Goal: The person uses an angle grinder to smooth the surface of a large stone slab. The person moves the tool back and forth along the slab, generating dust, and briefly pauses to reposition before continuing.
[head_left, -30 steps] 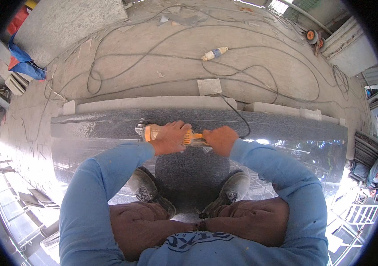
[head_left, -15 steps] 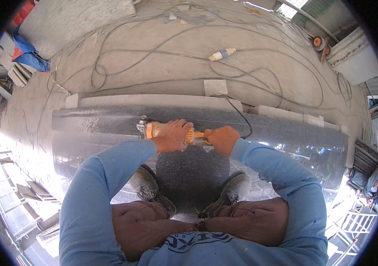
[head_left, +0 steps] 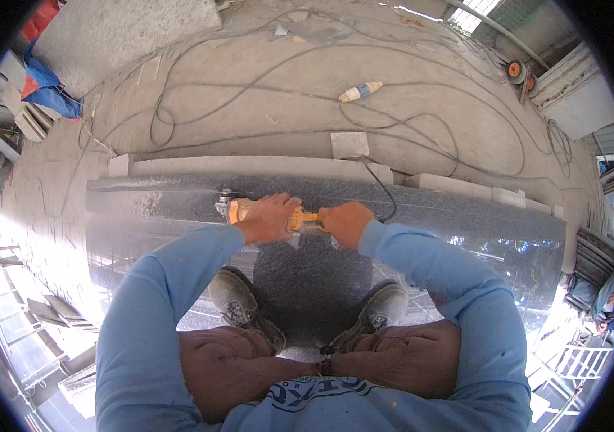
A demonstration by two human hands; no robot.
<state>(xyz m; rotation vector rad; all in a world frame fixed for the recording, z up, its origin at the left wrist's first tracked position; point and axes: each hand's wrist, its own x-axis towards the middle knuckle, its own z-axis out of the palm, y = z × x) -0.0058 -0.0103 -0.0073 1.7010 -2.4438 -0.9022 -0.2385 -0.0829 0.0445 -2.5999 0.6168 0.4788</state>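
Both my hands grip a yellow angle grinder (head_left: pixel 295 219) lying lengthwise across a dark, polished stone slab (head_left: pixel 436 209). My left hand (head_left: pixel 269 217) is wrapped over the front of its body, just behind the metal head. My right hand (head_left: pixel 349 222) closes round the rear handle, where a black cord (head_left: pixel 382 186) trails out toward the far side. The grinder's head and guard (head_left: pixel 225 202) point left, close to a pale line running along the slab's far strip. Whether the disc touches the stone cannot be made out.
My boots (head_left: pixel 235 299) stand on the slab, on either side of my crouch. Pale blocks (head_left: pixel 260 166) line its far edge. Beyond, cables loop over the dusty floor, with a cable connector (head_left: pixel 360 91) and a small square tile (head_left: pixel 349 145). Another person (head_left: pixel 613 299) is at the far right.
The grinder and both hands have shifted a little to the left along the slab. The cord behind the grinder has moved with them. My grip looks the same.
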